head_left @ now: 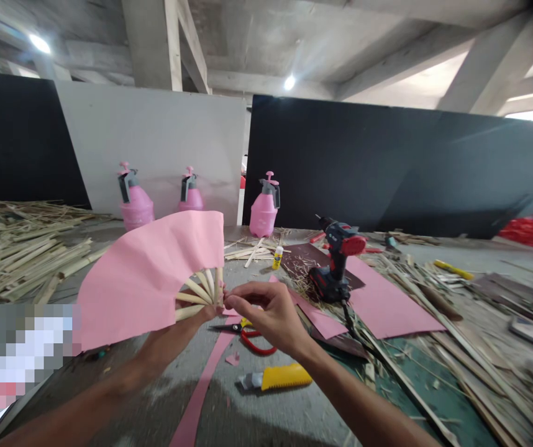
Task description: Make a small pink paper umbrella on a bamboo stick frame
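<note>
A folding fan (154,267) of pink paper on pale bamboo ribs is spread out left of the middle, above the worktop. My left hand (211,308), mostly hidden behind the ribs, is closed around their gathered lower end. Against that same end, the thumb and forefinger of my right hand (266,307) are pinched together; anything between them is too small to make out. Just beneath my hands lie scissors (252,341) with red and yellow handles and a long pink paper strip (208,372). A yellow utility knife (285,377) rests nearer to me, below my right wrist.
Behind the fan stand pink spray bottles (263,214). A cordless drill (338,254) is upright at right, beside pink paper sheets (387,298). A glue stick (277,257) stands at centre. Bamboo strips (24,242) heap at left; more scraps cover the right. A blurred-out flat object (15,372) lies at lower left.
</note>
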A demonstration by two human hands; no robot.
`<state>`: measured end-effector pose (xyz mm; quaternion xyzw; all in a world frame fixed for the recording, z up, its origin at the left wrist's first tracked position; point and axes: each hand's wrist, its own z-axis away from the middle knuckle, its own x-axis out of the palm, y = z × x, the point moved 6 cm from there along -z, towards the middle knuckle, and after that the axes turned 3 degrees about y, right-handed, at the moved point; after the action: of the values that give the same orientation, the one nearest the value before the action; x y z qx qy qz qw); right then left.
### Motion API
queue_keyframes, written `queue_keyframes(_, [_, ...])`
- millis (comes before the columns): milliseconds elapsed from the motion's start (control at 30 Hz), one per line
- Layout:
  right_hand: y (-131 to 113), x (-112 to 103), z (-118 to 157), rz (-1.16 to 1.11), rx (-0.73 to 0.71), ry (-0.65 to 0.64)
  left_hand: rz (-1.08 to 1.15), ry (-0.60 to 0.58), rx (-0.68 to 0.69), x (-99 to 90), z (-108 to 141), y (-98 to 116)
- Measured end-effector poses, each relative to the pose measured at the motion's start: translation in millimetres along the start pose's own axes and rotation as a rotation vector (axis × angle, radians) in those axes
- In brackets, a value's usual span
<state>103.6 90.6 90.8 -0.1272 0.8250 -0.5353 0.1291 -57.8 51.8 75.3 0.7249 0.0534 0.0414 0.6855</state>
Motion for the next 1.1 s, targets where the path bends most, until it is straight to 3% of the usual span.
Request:
queue_keyframes(133, [2.1,-0.5,0.1,-0.025,-0.011,0.037,0.004,-0.043,0.017,1.9,-2.2,-4.3])
queue_keyframes(333, [-3.3,2.1,1.2,-0.029,0.029,0.015,-0.035,0.040,0.033,-0.9,2.0,5.3])
queue_keyframes(433, [-6.6,-0.5,-0.3,0.031,0.017,0.015,0.001,-0.006,0.009,2.3,1.3,3.0])
queue_keyframes(600, [17.2,-17.7,-2.2,0.122,0.108,0.236,0.163,-0.140,-0.107,7.5,-10.0,-16.2])
queue_keyframes(700, [36.5,-0.3,0.4,0.072,0.182,0.034,0.303,-0.209,-0.149,8.7,-17.7,-20.6])
queue_keyframes(767, [40.5,10.3,3.8,0.014,0.164,-0.032,0.352,-0.250,-0.166,8.9,-20.6,-20.9])
queue_keyframes(967, [45.6,21.2,10.0,-0.140,0.197,0.046,0.240,-0.156,-0.142,0.5,-23.2,-22.5])
queue_keyframes(1100, [42.8,21.4,10.4,-0.216,0.169,0.080,0.261,-0.158,-0.116,3.3,-23.2,-20.9])
